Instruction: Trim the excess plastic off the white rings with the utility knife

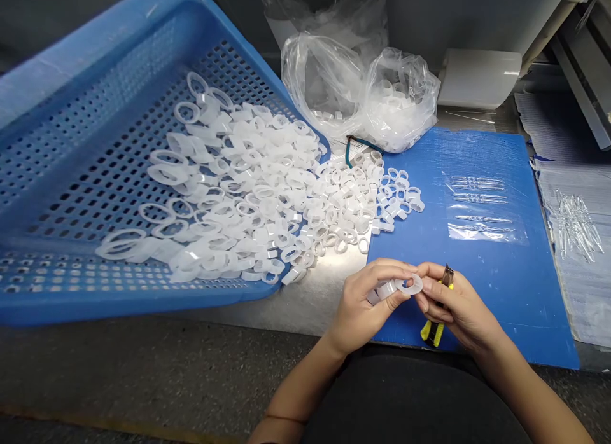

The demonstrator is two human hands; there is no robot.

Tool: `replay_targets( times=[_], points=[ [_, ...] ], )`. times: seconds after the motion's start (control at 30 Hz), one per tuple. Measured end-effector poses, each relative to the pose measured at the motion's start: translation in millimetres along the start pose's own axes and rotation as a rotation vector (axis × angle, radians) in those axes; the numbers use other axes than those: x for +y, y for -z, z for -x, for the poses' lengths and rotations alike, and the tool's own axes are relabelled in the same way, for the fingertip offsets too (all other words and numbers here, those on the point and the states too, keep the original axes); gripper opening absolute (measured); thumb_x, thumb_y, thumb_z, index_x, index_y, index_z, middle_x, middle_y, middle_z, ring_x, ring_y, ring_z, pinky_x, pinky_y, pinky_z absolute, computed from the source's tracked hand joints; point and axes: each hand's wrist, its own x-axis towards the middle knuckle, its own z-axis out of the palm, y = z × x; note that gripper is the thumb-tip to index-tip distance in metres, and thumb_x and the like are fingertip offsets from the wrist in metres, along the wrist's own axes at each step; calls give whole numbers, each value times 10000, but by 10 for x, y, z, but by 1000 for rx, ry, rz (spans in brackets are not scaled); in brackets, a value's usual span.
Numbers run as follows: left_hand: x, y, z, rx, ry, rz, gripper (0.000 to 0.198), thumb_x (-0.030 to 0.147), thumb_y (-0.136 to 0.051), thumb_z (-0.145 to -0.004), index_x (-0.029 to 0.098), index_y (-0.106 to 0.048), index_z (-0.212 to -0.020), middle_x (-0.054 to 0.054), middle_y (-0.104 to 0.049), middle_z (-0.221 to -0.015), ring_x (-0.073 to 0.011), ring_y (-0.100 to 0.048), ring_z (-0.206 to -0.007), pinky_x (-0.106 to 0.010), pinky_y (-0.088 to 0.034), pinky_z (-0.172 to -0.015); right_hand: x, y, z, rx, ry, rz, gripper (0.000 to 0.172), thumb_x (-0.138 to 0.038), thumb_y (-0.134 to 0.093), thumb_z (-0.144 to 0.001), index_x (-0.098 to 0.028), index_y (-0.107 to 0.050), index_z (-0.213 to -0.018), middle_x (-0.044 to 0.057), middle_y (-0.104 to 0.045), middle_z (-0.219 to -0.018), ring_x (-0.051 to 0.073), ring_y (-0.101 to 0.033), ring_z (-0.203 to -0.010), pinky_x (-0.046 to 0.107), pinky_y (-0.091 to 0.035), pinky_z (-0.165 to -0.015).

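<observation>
Your left fingers [363, 298] clamp white plastic rings [386, 290]; your right fingers [433, 290] pinch one, beside yellow-handled cutters [432, 333] at the blue mat's [506, 291] near edge.

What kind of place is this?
Probably a small factory workroom: there's a steel bench, a blue perforated crate heaped with white plastic rings, and a yellow-handled tool.

Plastic rings [267, 202] lie left of the mat [501, 304].
</observation>
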Motion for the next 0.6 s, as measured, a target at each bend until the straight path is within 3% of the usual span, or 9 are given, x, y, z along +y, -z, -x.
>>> replay_targets(
  times=[0.17, 0.47, 0.6],
  points=[
    [-9, -4, 12, 14, 51, 43, 119, 191, -684, -830, 189, -660, -947, -78, -739, -967, -187, -696, -899, -304, -559, -811, -19, -13, -8, 23, -2, 24, 329, -468, -703, -780, -167, -578, -818, -55, -526, -551, 10, -191, -350, 209, -126, -389],
    [-42, 23, -14, -66, 178, 304, 119, 282, -694, -827, 195, -679, -907, -69, -718, -928, -184, -670, -924, -272, -531, -813, -6, -8, -2, 18, -1, -10, 342, -461, -741, -753, -163, -586, -813, -65, -520, -533, 9, -183, -348, 205, -134, -387],
    [-73, 13, 25, -41, 336, 454, 154, 298, -704, -813, 196, -679, -926, -46, -690, -943, -70, -571, -566, -173, -449, -497, 34, 1, -37, -53, -40, -131, 309, -402, -761, -752, -159, -572, -779, -79, -498, -524, -7, -164, -337, 182, -126, -368]
  ],
)
